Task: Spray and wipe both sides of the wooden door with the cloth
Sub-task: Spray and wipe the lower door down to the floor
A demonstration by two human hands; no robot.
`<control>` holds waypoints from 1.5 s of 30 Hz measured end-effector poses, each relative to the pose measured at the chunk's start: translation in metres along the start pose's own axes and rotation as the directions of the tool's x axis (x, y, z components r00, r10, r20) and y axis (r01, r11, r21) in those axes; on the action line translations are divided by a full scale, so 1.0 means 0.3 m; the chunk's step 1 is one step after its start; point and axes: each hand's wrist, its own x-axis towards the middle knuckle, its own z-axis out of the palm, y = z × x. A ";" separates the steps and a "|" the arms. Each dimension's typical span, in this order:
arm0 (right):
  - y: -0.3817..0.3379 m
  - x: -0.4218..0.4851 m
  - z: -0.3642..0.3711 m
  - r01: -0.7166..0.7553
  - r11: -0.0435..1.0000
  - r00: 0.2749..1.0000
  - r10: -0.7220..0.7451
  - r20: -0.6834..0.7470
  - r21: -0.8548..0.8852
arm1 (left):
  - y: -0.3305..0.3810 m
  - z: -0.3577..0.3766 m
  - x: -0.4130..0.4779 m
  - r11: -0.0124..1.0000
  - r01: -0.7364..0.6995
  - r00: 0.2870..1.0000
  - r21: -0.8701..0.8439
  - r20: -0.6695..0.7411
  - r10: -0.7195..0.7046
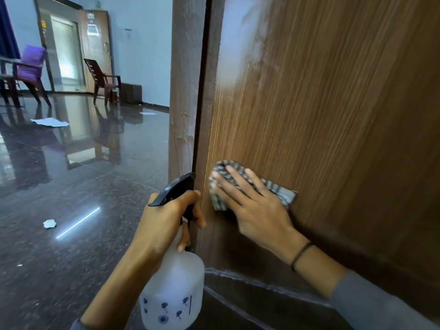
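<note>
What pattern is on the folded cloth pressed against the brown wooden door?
The folded cloth has grey-and-white checks; head view shows it.

Cloth (284, 196) mostly under rt hand (257, 207); bottle (173, 282) btm cut off.

Glossy dark floor (83, 258): purple chair (30, 67), brown chair (102, 79), paper sheet (50, 122), crumpled scrap (49, 223).

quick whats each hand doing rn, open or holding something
Left hand: closed around the spray bottle, gripping its neck at the trigger.
Right hand: open, straight fingers pressing the cloth flat against the wooden door.
</note>
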 end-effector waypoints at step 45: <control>0.267 -0.804 -0.068 -0.439 0.894 0.898 0.440 0.004 0.089 | -0.113 0.527 -0.064 0.997 0.030 0.917 0.072 0.395 -0.056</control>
